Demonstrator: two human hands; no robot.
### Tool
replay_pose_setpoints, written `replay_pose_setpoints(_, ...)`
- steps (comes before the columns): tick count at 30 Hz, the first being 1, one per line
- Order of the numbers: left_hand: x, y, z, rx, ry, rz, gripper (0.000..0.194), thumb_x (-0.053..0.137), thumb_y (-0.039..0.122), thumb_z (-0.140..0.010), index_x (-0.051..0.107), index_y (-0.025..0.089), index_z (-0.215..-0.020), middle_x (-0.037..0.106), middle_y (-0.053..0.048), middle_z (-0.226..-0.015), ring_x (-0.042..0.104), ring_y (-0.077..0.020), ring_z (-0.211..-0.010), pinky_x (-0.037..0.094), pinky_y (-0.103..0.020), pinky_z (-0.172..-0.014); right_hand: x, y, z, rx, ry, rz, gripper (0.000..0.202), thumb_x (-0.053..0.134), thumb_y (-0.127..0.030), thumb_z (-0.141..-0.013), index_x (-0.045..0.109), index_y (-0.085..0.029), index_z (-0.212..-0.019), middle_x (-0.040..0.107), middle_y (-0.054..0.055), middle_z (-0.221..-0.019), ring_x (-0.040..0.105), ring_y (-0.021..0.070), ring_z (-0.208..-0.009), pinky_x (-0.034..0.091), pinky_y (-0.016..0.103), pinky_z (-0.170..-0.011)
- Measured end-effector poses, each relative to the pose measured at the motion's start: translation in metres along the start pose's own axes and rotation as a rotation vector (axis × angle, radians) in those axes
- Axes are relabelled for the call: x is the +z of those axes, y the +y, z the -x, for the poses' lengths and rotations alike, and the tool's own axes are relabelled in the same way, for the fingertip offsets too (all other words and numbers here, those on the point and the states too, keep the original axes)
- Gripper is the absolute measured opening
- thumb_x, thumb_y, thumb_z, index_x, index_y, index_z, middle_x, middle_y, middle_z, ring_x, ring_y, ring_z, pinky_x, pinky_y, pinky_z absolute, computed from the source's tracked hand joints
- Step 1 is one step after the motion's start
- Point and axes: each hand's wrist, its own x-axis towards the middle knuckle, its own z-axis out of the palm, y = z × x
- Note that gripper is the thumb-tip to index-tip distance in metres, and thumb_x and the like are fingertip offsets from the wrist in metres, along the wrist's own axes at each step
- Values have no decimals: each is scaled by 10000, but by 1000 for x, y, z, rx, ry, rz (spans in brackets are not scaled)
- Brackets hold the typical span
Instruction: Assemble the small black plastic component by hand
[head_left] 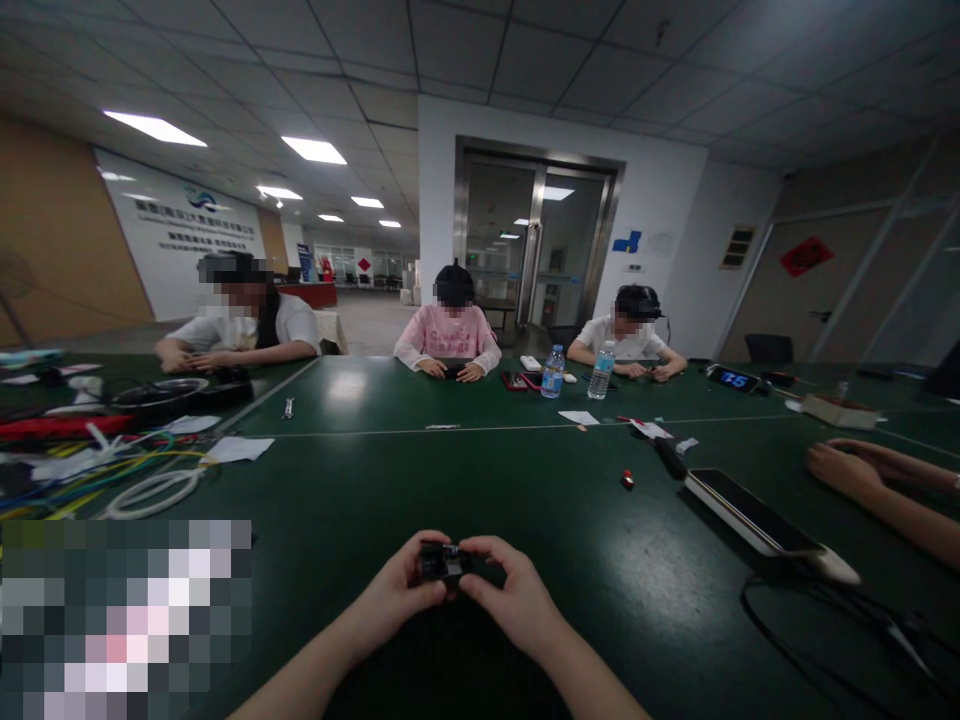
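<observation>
Small black part [448, 566], two-handed hold

Near: your left hand [399, 590] grips its left end, your right hand [514, 580] its right — fingers and thumbs closed on it. It lies between them, over the green table [322, 500], long axis roughly left to right; neither hand nearer.
Farther, right: one small red item [627, 480]; one dark-topped slab [754, 512].
Far: two bottles [553, 378].

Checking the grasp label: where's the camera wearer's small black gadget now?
In the head view, the small black gadget is low and slightly left of centre, between the fingers of the left hand and right hand.
</observation>
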Motion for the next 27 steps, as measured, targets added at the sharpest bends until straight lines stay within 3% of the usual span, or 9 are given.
replay_pose_setpoints(7,-3,0,0,-7,-8,22,449,670,189,-699,438,259,-1077,590,1,-901,588,-158,-773,418,-320,-714,2,-2,1,-50,30,-31,206,628,-150,-699,637,-237,-884,641,24,-953,572,193,-945,421,353,-882)
replay_pose_setpoints(12,-2,3,1,-32,-1,21,399,681,200,-691,465,247,-1023,591,6,-885,593,-161,-774,420,-322,-716,1,-4,1,-80,1,1,116,640,-225,-724,650,-239,-839,623,41,-972,570,191,-959,426,369,-894)
replay_pose_setpoints(27,-3,0,0,-28,15,-9,399,682,226,-685,466,249,-1019,590,4,-888,585,-156,-753,428,-318,-707,4,0,1,-94,21,6,163,637,-170,-702,650,-247,-844,627,23,-933,583,192,-919,442,350,-855)
